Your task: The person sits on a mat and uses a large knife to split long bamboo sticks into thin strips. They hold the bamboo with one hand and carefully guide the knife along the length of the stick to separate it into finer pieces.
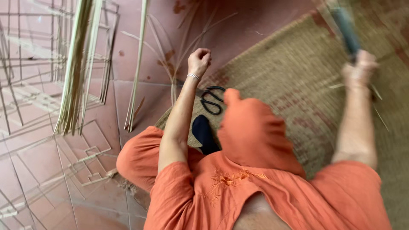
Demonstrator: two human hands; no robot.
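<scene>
My left hand (199, 60) is stretched forward over the red tiled floor, its fingers closed into a fist around thin pale strips (174, 87) that fan out from it. My right hand (360, 68), blurred by motion, is raised over a woven mat (298, 64) and grips a dark long-handled tool (344, 27) that points up and away. Black scissors (211, 99) lie on the mat's edge just below my left wrist. I sit in orange clothes with one knee raised between my arms.
A bundle of long pale bamboo strips (76, 64) stands at the left, with more single strips (137, 64) beside it. Thin frame structures of sticks (25, 51) lie on the red tiles at the left and lower left. A dark foot (203, 134) rests by the mat.
</scene>
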